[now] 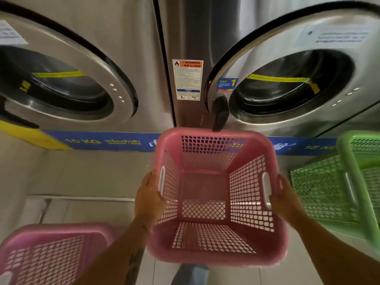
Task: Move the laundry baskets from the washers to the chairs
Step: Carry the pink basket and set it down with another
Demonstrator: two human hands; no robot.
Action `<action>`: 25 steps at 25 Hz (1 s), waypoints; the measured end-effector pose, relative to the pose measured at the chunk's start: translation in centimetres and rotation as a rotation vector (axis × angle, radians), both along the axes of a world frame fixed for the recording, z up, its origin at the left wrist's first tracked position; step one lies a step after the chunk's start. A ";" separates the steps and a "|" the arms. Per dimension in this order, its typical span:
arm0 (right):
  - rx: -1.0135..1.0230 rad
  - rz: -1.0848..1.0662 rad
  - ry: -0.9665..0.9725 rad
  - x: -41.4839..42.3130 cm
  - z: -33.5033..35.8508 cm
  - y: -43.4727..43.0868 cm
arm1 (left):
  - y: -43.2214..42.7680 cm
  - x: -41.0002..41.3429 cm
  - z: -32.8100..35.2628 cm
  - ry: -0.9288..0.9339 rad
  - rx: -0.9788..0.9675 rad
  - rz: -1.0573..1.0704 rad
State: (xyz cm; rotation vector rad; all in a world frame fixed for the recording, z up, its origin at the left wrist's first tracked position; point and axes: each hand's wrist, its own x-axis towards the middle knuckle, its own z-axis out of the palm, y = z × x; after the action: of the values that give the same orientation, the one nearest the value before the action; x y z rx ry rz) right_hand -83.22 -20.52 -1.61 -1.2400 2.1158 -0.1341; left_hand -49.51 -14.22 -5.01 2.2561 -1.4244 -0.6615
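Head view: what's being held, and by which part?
The empty pink plastic lattice laundry basket, gripped by both side handles: left hand on its left, right hand on its right.

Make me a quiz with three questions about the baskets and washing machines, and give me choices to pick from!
1. Where is the green basket?
A. on the right side of the picture
B. inside a washer
C. on top of a pink basket

2. How many pink baskets show?
A. one
B. two
C. four

3. What is in the held pink basket?
A. towels
B. socks
C. nothing

Answers:
1 A, it sits at the right edge, beside the held basket.
2 B, one is held between the left hand and the right hand, and another pink basket sits at the lower left.
3 C, its bare mesh bottom shows.
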 end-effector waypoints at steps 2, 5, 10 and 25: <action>0.009 0.051 -0.015 -0.7 0.8 1.7 | 2.0 -0.2 0.9 0.016 -0.044 0.056; 0.011 0.142 -0.008 -1.7 2.1 5.0 | 6.2 -0.9 1.6 -0.006 -0.075 0.117; -0.010 0.230 0.003 -3.0 3.5 12.9 | 15.0 -2.8 3.2 0.049 -0.109 0.224; 0.147 -0.070 -0.217 -1.0 -7.0 27.1 | 28.3 -2.6 -3.5 0.336 0.152 0.435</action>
State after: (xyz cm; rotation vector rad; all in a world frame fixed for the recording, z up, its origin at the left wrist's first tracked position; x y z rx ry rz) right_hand -84.24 6.61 -8.62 -1.0190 1.9446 -0.1354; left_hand -52.11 14.06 -8.55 2.3192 -0.7171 -0.9645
